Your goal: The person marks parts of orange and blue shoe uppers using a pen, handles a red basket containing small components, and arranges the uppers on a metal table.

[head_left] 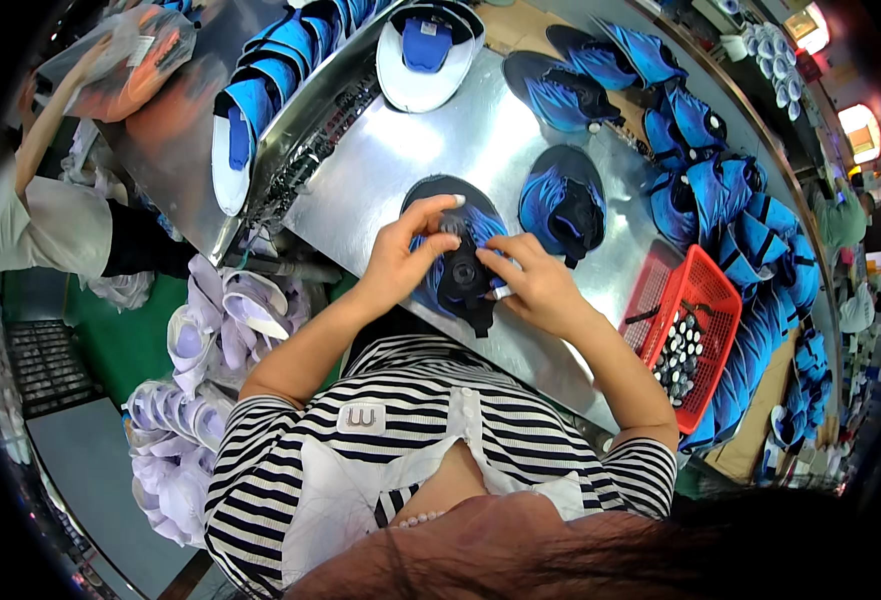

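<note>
Directly in front of me, a blue and black shoe upper lies toe-away on the metal table. A round black dial-like part sits on its dark tongue. My left hand is closed on the upper, thumb and forefinger pinching just above the dial. From the other side, my right hand grips the upper's edge with bent fingers. A small white piece shows beneath those fingers; whether they hold it, I cannot tell. To the right of the hands lies a similar upper.
A red basket with black and white knobs stands right. Several blue uppers pile along the right edge. A white-soled upper lies at the back. Nested blue uppers line the left table; lavender uppers hang left. Another person works there.
</note>
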### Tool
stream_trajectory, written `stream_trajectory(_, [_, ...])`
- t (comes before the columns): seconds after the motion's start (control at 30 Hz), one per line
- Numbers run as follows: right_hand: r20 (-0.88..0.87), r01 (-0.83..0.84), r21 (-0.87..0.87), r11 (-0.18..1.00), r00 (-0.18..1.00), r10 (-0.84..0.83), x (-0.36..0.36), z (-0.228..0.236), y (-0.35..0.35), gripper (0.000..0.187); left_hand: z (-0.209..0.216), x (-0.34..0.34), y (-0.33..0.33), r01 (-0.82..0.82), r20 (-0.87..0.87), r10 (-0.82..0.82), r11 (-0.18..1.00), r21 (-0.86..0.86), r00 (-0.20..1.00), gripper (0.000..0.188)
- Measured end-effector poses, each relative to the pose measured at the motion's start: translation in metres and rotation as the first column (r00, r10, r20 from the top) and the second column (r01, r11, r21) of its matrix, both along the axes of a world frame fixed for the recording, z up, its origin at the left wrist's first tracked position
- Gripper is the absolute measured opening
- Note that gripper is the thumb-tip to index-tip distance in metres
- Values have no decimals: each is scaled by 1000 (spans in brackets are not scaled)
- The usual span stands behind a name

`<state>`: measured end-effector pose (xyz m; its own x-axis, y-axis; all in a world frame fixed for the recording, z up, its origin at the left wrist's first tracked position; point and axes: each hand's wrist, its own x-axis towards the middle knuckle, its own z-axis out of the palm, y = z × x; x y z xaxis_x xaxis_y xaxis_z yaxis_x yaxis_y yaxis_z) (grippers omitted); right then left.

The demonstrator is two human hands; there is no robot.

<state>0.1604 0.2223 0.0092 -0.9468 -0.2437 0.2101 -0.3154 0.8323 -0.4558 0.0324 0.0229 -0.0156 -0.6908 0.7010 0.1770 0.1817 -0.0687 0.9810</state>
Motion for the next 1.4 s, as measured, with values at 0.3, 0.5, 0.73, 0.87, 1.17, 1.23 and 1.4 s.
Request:
stream_trajectory(0.3, [104,85,-353,932,993,-52,-8,2,-9,61,14,-5,-5,-144,-643,200,980,140,739,30])
stream_trajectory(0.5, [250,341,-692,637,940,-233,-5,2,-30,18,25,0,-2,-134,-577,202,978,159,791,30])
stream_trajectory(0.73, [33,82,-917,-391,991,129,1,-26,-55,29,6,27,-11,21,10,-22,993,112,1000,22])
stream_trajectory(0.87, [179,262,-816,-516,962,205,18,-23,-66,35,25,43,-20,138,-124,-145,989,-59,982,22])
stream_trajectory(1.17, [490,445,-754,-483,871,38,32,-4,-84,38,8,65,-28,201,528,-202,978,62,825,21])
stream_trajectory(1.23, [489,453,-722,-522,869,78,36,-7,-84,39,2,72,-29,130,718,-192,981,141,669,21])
stream_trajectory(1.4, [442,446,-712,-542,885,147,40,-19,-82,40,0,74,-29,74,779,-168,985,155,604,21])
